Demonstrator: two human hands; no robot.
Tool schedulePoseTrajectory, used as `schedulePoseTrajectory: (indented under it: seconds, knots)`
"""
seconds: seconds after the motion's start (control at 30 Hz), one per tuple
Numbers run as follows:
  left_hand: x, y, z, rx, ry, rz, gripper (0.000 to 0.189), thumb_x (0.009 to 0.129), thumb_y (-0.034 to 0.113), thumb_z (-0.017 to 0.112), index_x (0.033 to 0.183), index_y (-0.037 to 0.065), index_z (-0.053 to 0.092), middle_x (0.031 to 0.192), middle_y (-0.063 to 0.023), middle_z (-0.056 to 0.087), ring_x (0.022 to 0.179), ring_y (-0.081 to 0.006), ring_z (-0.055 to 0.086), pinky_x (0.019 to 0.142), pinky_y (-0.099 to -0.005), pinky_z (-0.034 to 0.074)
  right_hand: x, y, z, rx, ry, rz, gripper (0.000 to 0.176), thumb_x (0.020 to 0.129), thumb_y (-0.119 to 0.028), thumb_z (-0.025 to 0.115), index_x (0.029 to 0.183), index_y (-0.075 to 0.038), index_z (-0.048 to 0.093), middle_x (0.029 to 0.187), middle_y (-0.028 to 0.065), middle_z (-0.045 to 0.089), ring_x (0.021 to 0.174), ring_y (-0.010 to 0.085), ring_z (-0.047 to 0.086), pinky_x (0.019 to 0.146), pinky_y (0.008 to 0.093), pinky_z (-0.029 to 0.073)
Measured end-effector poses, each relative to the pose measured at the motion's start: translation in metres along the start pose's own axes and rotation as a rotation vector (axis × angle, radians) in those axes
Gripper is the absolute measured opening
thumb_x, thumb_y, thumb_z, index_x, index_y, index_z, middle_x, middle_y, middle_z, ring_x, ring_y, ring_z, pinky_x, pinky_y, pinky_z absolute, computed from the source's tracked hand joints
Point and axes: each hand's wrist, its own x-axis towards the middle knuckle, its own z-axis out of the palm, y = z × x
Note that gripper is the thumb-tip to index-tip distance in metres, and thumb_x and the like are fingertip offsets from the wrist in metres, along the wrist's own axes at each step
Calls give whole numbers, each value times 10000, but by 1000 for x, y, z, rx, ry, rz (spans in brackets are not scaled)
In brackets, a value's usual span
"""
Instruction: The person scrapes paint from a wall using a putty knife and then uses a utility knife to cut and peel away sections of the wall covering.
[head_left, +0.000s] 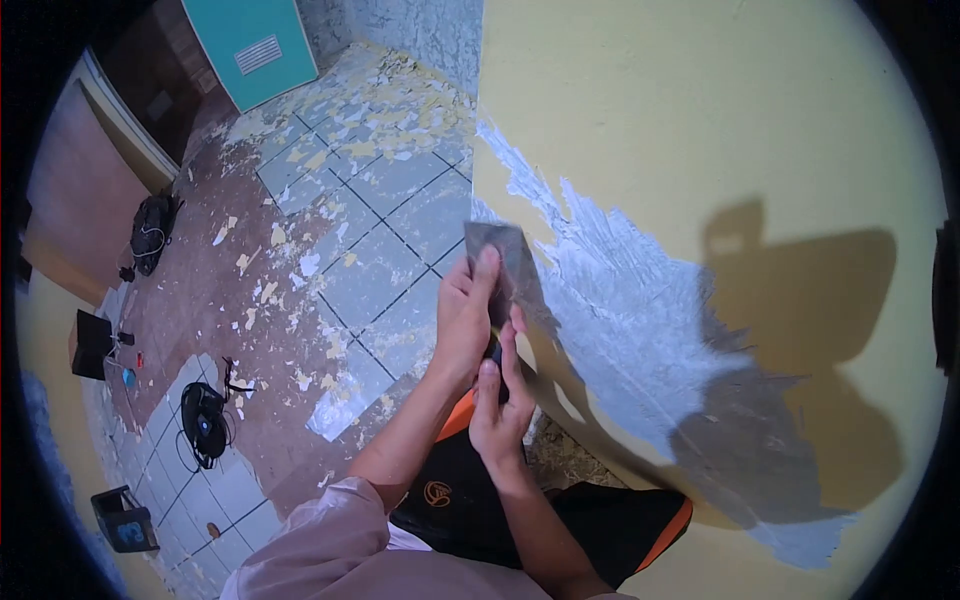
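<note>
A scraper with a broad grey metal blade (508,262) is held in front of me, close to the yellow wall (640,110). My left hand (468,315) is closed on the blade, its thumb pressed flat on the metal face. Lower down, my right hand (503,410) wraps around the dark handle (493,350), most of which the fingers hide. Beside the blade, a long ragged patch of bare grey wall (630,290) shows where the yellow paint is gone. Shadows fall across the patch and the wall.
Paint flakes (375,115) litter the tiled floor (385,265). A teal door panel (250,50) stands at the back. On the left are a black bag (152,233), a second black bag (203,425), a dark box (92,343) and a small black stool (125,520).
</note>
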Motion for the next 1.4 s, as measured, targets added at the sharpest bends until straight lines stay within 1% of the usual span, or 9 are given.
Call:
schedulePoseTrajectory:
  seconds: [0.23,0.33,0.43,0.67,0.7,0.73,0.93,1.07,1.4]
  knots:
    - [14,55,9,17,69,126,361,933,420,458,792,90,493,508,-18,507,374,-72,453,338,-198,307,43,-45,15,-86,-132,-294,412,923,-82,436,1312,49,400,1375,206,396,1268,292,401,1029,357,303]
    - [-10,18,-2,71,63,-58,367,919,432,482,817,79,487,517,-28,515,353,-88,454,326,-197,310,-10,-16,8,149,-105,156,428,926,-79,427,1332,45,374,1400,185,370,1312,286,331,1062,373,239]
    - [-16,6,1,16,70,-64,376,911,442,493,821,78,478,506,-15,484,359,-94,468,323,-203,322,-12,-20,0,-108,-1,-42,394,925,-110,467,1287,45,443,1167,221,576,1084,210,565,862,323,444]
    - [5,46,7,23,51,111,371,910,439,498,782,92,467,505,-11,461,376,-103,474,350,-200,335,25,-37,18,-65,1,-237,399,923,-117,473,1284,51,442,1257,218,515,1182,279,497,950,336,393]
    - [-2,38,3,38,56,37,363,912,430,499,779,93,466,511,-9,461,379,-105,478,351,-202,338,17,-19,14,-235,-41,-354,430,925,-67,436,1344,7,380,1391,182,389,668,72,486,512,216,398]
    - [-8,25,-2,50,63,-43,355,914,420,500,777,94,466,518,-6,461,382,-108,482,351,-204,342,-4,-6,12,-63,-73,-124,437,926,-70,431,1352,6,368,1399,176,379,627,58,457,517,207,391]
    - [-4,12,-12,31,32,23,350,916,390,510,835,52,471,543,-2,442,403,-118,521,340,-211,352,-12,18,15,-6,-66,-22,439,942,-101,424,1363,1,352,1124,95,546,569,32,385,480,196,330]
    - [-4,11,-19,55,-7,9,329,926,348,509,967,22,492,635,-40,543,420,-123,540,351,-195,370,-17,28,26,-40,34,-84,440,948,-133,426,1372,-34,360,604,-38,421,507,32,349,450,187,286]
    - [-1,25,-17,112,33,81,312,932,330,498,964,20,483,603,-44,537,412,-118,538,339,-206,356,-10,28,36,54,34,-79,438,948,-132,418,1366,-16,361,626,-31,460,501,38,379,450,190,295]
